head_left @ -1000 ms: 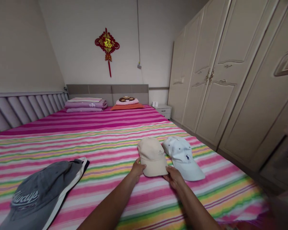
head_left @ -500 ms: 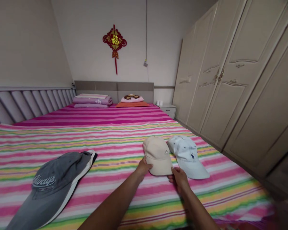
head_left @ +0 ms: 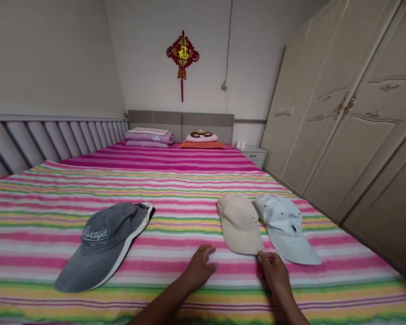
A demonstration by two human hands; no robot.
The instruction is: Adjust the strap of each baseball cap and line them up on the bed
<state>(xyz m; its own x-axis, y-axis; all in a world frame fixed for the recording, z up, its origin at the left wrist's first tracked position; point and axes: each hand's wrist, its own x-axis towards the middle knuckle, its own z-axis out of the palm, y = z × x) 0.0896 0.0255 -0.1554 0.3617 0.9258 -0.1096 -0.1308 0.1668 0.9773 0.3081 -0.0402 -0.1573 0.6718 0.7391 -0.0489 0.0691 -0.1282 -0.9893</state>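
A beige cap [head_left: 238, 221] lies on the striped bed sheet [head_left: 176, 234], its brim toward me. My right hand [head_left: 274, 271] pinches the right front edge of its brim. To the left of that brim, my left hand [head_left: 199, 268] is held over the sheet with its fingers apart and nothing in them. A pale blue cap [head_left: 286, 225] with a dark small logo rests against the beige cap's right side. Farther left lies a grey cap [head_left: 110, 241] with white lettering, its brim pointing to the lower left.
Folded purple bedding [head_left: 149, 137] and a pink and orange stack [head_left: 202, 141] sit by the headboard [head_left: 208, 124]. A padded rail [head_left: 57, 140] runs along the left. Wardrobes [head_left: 345, 117] and a small nightstand [head_left: 255, 155] stand at the right.
My left hand has let go of the beige cap and drawn back from it. My right hand is still at its brim. The view has shifted left, so things appear farther right.
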